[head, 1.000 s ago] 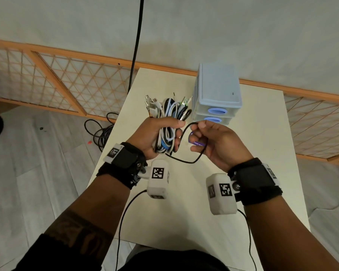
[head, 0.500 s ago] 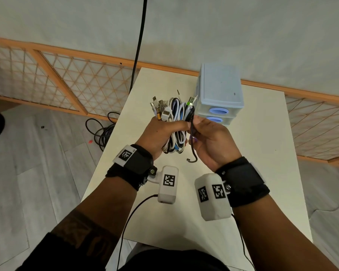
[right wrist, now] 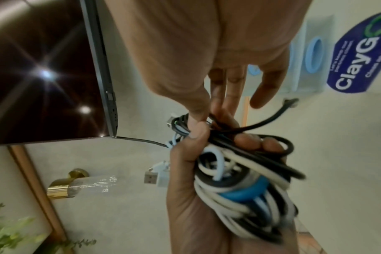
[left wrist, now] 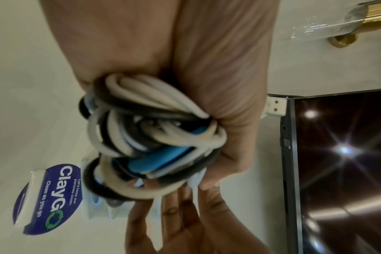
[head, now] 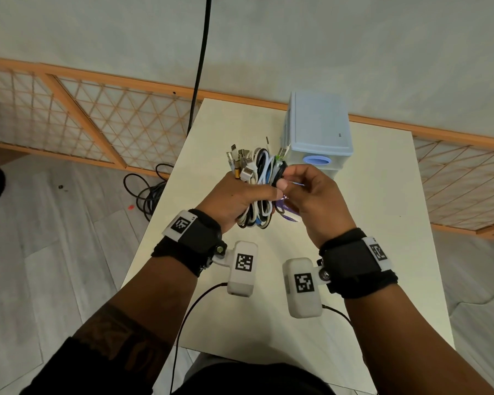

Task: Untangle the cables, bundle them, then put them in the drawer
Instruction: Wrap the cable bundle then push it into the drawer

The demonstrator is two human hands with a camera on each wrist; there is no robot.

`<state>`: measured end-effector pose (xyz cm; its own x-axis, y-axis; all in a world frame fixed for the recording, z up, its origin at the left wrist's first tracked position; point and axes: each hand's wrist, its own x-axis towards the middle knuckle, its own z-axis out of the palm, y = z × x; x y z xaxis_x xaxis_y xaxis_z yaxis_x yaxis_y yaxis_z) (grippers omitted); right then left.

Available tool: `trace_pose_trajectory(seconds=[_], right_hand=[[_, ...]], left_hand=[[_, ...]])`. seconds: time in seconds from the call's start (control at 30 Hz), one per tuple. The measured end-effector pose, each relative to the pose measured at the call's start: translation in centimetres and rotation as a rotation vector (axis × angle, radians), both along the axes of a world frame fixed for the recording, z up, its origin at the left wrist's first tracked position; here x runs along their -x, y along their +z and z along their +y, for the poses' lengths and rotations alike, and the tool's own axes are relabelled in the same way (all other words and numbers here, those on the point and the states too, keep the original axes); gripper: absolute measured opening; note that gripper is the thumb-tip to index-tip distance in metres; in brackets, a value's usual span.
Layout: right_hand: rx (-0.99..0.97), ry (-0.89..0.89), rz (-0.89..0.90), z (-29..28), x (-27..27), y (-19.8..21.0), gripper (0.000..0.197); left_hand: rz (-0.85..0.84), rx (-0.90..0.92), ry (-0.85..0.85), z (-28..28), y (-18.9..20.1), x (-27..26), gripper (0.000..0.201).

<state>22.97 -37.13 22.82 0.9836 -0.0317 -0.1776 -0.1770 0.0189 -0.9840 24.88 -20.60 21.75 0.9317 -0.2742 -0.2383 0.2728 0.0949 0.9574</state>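
Note:
My left hand (head: 254, 195) grips a coiled bundle of white, black and blue cables (head: 258, 172) above the table, plugs sticking up toward the far side. In the left wrist view the bundle (left wrist: 154, 141) fills my fist. My right hand (head: 285, 178) pinches a thin black cable (head: 280, 173) between thumb and fingers at the bundle's upper right. In the right wrist view this black cable (right wrist: 261, 123) lies across the bundle (right wrist: 239, 189), its plug end sticking out free. The light blue drawer unit (head: 318, 129) stands just behind the hands, its drawers closed.
The cream table (head: 368, 223) carries a blue sticker (left wrist: 52, 197) under my hands. A lattice screen (head: 103, 121) runs along the wall. Black cords (head: 146, 192) lie coiled on the floor to the left. A dark screen (left wrist: 337, 154) shows in the wrist views.
The black cable's loop that hung below the hands has been drawn up against the bundle. My right hand has moved from the bundle's side to its top. Both hands have shifted toward the drawers.

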Motion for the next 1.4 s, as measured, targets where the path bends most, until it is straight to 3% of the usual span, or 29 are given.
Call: trace_pose_trajectory(seconds=[0.13,0.27,0.47,0.57,0.67,0.77,0.83,1.03,1.13,1.23,1.4], right_hand=[[0.075,-0.024,0.005,-0.3,-0.1,0.5,0.018],[0.110,-0.099,0.006,-0.3,-0.1,0.7,0.036],[0.008,-0.001,0.026,-0.8,0.3,0.9,0.031],[0.274,0.087,-0.019,-1.3,1.2,-0.5,0.018],[0.407,0.013,0.055,-1.7,2.2,-2.2,0.017],[0.102,-0.001,0.319,-1.5,2.7,-2.6,0.023],[-0.055,-0.023,0.306,-1.3,2.6,-2.3,0.015],[-0.024,-0.137,0.019,-0.9,1.4,-0.1,0.021],[-0.017,-0.157,-0.016,-0.5,1.4,0.2,0.022],[-0.065,-0.168,0.004,-0.3,1.3,-0.1,0.018],[-0.056,-0.172,0.030,-0.9,1.1,-1.0,0.014]], left_hand=[[-0.015,-0.030,-0.010,0.1,-0.2,0.1,0.030],[0.012,0.011,-0.009,-0.1,-0.4,0.2,0.028],[0.080,0.236,0.160,-0.3,-0.3,0.3,0.023],[0.185,0.366,0.259,-0.1,-0.6,-0.4,0.006],[0.209,0.436,0.283,-0.1,-0.5,-0.8,0.008],[0.232,0.472,0.257,-0.4,-0.6,-0.6,0.011],[0.253,0.454,0.239,-0.8,-0.7,-0.3,0.008],[0.269,0.300,0.222,-1.7,-1.5,0.3,0.008],[0.238,0.265,0.230,-2.2,-1.8,0.4,0.001],[0.205,0.266,0.219,-2.5,-2.0,0.5,0.017],[0.217,0.328,0.218,-3.0,-2.3,0.8,0.005]])
